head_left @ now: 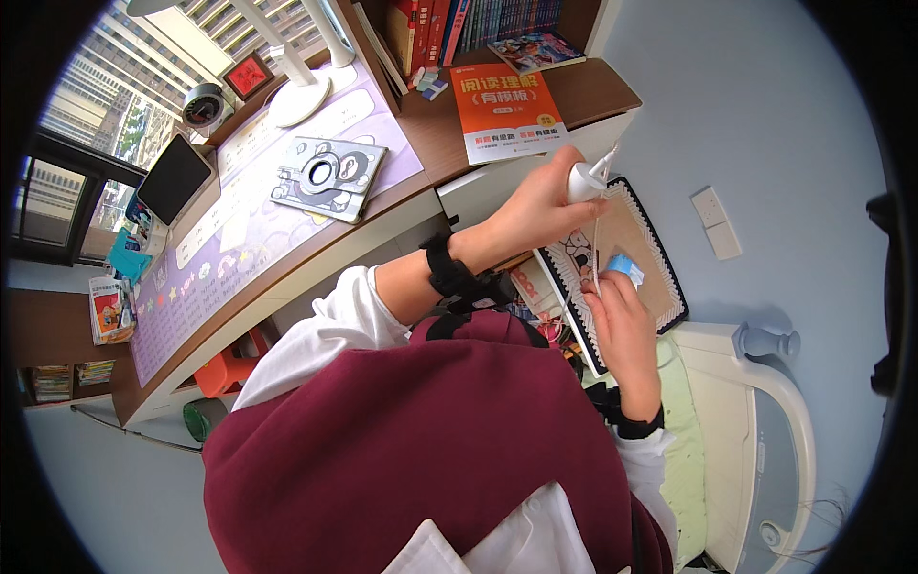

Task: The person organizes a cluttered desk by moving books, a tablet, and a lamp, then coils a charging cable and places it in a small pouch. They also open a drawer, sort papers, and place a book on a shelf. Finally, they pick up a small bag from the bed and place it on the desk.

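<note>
My left hand (pixel 556 197) grips a white rounded device (pixel 584 183) with a tapered neck, from which a pale cord (pixel 596 251) hangs down. The cord runs to my right hand (pixel 622 305), whose fingers and thumb pinch it lower down. Just beyond the right fingertips a small blue-and-white item (pixel 625 268), of a kind I cannot tell, lies on a tan mat (pixel 660 276) with a scalloped white and black border. An orange workbook (pixel 502 107) rests on the desk corner beyond my left hand.
A brown desk (pixel 423 136) with a purple mat curves along the left, bearing a white lamp (pixel 305 97), a tablet (pixel 177 179) and a patterned case (pixel 330 176). Wall sockets (pixel 716 222) sit at right. Below them stands a cream headboard (pixel 724 359); papers (pixel 534 287) lie beside the tan mat.
</note>
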Demonstrator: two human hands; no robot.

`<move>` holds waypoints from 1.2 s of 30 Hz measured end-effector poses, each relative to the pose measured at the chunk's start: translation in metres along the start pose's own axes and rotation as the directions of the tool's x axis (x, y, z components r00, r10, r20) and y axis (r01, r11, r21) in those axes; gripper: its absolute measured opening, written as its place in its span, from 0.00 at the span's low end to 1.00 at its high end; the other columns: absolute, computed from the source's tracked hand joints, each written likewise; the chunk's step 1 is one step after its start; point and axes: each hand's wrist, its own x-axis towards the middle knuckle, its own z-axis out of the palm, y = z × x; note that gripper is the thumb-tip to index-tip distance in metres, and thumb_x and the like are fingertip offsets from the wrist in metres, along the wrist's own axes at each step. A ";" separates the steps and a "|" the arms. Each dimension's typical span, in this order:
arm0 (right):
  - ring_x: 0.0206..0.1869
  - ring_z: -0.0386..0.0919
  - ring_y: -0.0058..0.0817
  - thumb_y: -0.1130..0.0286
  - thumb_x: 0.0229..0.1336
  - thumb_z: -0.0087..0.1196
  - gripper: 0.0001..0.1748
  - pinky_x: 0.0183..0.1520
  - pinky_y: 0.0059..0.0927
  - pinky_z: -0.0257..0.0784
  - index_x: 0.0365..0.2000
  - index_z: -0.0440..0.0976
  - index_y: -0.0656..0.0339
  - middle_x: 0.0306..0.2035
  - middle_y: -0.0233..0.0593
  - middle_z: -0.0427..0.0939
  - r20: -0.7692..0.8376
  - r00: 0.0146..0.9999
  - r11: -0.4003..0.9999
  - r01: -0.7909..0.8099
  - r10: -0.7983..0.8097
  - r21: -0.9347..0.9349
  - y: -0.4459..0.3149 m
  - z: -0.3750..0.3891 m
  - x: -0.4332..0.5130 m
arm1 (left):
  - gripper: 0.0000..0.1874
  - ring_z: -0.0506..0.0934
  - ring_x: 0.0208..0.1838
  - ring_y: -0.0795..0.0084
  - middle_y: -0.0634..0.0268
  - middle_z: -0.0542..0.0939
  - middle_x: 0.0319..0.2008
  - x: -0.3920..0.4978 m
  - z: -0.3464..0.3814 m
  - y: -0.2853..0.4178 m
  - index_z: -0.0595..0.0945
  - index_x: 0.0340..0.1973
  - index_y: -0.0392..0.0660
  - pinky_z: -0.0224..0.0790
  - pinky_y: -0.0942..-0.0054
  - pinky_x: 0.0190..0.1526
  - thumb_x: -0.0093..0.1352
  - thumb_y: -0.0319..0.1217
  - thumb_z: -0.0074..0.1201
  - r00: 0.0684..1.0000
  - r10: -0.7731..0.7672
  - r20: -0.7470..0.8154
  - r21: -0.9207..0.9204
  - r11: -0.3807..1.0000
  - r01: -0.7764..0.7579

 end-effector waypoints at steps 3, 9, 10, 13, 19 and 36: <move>0.29 0.72 0.44 0.65 0.55 0.50 0.10 0.29 0.40 0.67 0.30 0.68 0.62 0.26 0.44 0.72 0.224 0.974 0.987 0.074 -0.041 -0.140 -0.003 -0.017 0.000 | 0.25 0.75 0.32 0.71 0.55 0.75 0.29 -0.002 0.007 -0.008 0.62 0.42 0.33 0.67 0.72 0.31 0.63 0.38 0.57 0.997 0.044 0.057 0.246 0.968 -0.057; 0.24 0.74 0.40 0.64 0.56 0.47 0.09 0.23 0.38 0.69 0.28 0.66 0.60 0.21 0.41 0.72 0.219 0.975 0.931 0.121 -0.046 -0.345 -0.004 -0.017 0.011 | 0.22 0.71 0.27 0.79 0.58 0.72 0.30 -0.013 0.007 -0.006 0.61 0.44 0.34 0.66 0.79 0.27 0.59 0.27 0.53 0.958 -0.178 0.223 -0.038 0.981 0.191; 0.24 0.74 0.39 0.65 0.56 0.46 0.08 0.23 0.37 0.70 0.28 0.66 0.59 0.21 0.41 0.72 0.207 0.972 0.916 0.180 -0.110 -0.358 -0.003 -0.017 0.014 | 0.22 0.71 0.28 0.80 0.60 0.72 0.32 -0.014 0.005 -0.006 0.63 0.45 0.34 0.66 0.79 0.28 0.60 0.27 0.54 0.958 -0.123 0.260 -0.047 0.989 0.140; 0.26 0.73 0.43 0.64 0.54 0.51 0.09 0.25 0.39 0.66 0.33 0.69 0.57 0.25 0.43 0.73 0.214 0.959 0.941 0.234 -0.184 -0.243 0.000 -0.029 0.022 | 0.16 0.71 0.31 0.82 0.65 0.74 0.35 -0.015 0.004 -0.012 0.70 0.46 0.37 0.66 0.80 0.34 0.65 0.29 0.51 0.929 0.091 0.359 -0.054 0.996 -0.077; 0.23 0.70 0.38 0.59 0.51 0.53 0.14 0.24 0.37 0.60 0.22 0.69 0.59 0.18 0.40 0.69 0.126 0.991 0.992 0.065 -0.052 -0.105 0.002 -0.051 0.043 | 0.13 0.67 0.29 0.82 0.70 0.69 0.26 -0.021 0.005 -0.021 0.72 0.43 0.43 0.65 0.81 0.31 0.67 0.36 0.47 0.857 -0.041 0.514 -0.128 0.984 0.124; 0.20 0.68 0.29 0.65 0.44 0.59 0.18 0.23 0.32 0.59 0.36 0.65 0.57 0.17 0.34 0.66 0.375 0.914 0.969 -0.215 0.155 0.124 0.014 -0.027 0.038 | 0.14 0.62 0.16 0.84 0.68 0.70 0.24 -0.029 -0.033 -0.040 0.69 0.37 0.46 0.53 0.85 0.15 0.65 0.42 0.48 0.889 -0.152 0.432 -0.716 0.541 0.441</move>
